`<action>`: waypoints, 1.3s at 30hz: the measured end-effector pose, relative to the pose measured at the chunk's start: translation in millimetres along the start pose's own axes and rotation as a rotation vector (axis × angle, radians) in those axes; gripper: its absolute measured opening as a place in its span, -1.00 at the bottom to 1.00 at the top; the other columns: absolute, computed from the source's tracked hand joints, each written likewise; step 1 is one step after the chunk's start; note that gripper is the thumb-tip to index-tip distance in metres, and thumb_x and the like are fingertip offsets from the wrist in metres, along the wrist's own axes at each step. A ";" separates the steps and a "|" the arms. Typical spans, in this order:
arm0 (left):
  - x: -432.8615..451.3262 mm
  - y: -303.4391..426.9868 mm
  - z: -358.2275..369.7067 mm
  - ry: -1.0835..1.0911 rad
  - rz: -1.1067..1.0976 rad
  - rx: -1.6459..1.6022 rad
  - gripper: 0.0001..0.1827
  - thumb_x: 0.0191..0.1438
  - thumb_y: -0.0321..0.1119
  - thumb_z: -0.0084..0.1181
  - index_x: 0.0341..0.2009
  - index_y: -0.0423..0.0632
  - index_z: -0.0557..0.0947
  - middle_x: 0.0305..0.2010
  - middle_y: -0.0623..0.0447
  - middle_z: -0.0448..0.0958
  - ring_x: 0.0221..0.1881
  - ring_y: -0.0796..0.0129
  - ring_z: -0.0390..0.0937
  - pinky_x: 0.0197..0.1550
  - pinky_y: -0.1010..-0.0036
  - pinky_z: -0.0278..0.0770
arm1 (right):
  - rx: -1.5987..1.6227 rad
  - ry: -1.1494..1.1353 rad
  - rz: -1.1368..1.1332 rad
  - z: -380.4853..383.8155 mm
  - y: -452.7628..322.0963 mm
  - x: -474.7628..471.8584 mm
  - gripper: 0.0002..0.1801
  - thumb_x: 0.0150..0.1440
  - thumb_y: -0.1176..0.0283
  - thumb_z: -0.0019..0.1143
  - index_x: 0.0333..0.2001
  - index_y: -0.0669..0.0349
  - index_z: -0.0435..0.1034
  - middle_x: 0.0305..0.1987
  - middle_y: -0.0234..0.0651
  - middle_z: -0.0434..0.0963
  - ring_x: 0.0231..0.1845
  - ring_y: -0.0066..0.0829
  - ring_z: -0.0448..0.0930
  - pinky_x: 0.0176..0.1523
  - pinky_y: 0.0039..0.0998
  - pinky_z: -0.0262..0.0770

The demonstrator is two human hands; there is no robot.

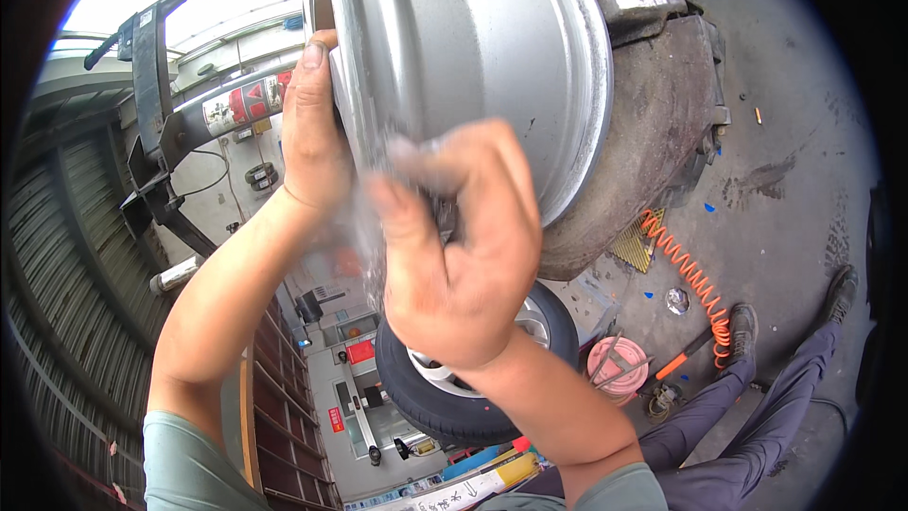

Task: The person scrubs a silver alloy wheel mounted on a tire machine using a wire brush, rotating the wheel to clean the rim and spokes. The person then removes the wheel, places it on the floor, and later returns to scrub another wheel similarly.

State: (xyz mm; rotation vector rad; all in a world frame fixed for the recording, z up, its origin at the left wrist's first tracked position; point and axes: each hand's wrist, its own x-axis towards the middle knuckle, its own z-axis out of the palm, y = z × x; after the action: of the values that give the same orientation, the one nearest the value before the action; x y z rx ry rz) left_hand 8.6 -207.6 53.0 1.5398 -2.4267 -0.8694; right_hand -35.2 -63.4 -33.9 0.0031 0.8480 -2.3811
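Observation:
A bare silver wheel rim (454, 35) lies on the round turntable (638, 128) of a tyre changer. My left hand (312, 128) holds the rim's near flange, thumb visible on the outside and the other fingers mostly hidden behind the edge. Close in front of that flange, my right hand (461, 255) has its fingers curled and is blurred by motion. A thin greyish, partly see-through material (372, 255) shows at its thumb and fingertips, too blurred to identify. Whether it touches the rim cannot be told.
A tyre on an alloy wheel (489, 415) is beneath my right forearm. The changer's arm (149, 71) rises at left. An orange coiled air hose (684, 270), a pink bucket (617, 369) and an orange-handled bar (674, 365) are on the floor near my feet.

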 end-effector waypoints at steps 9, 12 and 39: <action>1.5 4.6 3.8 0.054 -0.006 -0.030 -0.40 0.55 0.08 -0.42 0.05 -0.14 0.57 -0.20 0.05 0.64 -0.21 0.41 0.55 -0.09 0.46 0.53 | -0.036 0.033 0.044 5.6 -10.8 20.8 -0.86 0.21 0.56 0.36 -0.17 0.37 0.56 -0.28 -0.17 0.51 -0.29 -0.26 0.55 -0.17 -0.31 0.47; 2.5 8.2 1.4 -0.008 0.137 0.180 -0.42 0.55 0.06 -0.42 0.04 -0.14 0.57 -0.19 0.05 0.63 -0.22 0.41 0.54 -0.08 0.44 0.52 | 0.016 0.011 0.127 -4.7 -4.1 -56.2 -0.86 0.22 0.55 0.36 -0.18 0.38 0.55 -0.24 -0.11 0.51 -0.25 -0.24 0.55 -0.12 -0.33 0.49; -3.9 7.5 -3.0 -0.043 0.170 0.202 -0.40 0.57 0.03 -0.47 0.07 -0.16 0.57 -0.21 0.04 0.65 -0.22 0.41 0.57 -0.11 0.45 0.55 | -0.029 0.066 -0.095 8.5 3.3 -5.3 -0.85 0.17 0.61 0.39 -0.19 0.35 0.55 -0.31 -0.18 0.50 -0.32 -0.30 0.50 -0.24 -0.36 0.45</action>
State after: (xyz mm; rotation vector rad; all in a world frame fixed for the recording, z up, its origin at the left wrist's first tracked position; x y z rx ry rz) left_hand 5.7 -203.0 60.2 1.3593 -2.7006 -0.6500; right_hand -27.4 -67.4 -28.0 0.0300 0.9326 -2.4692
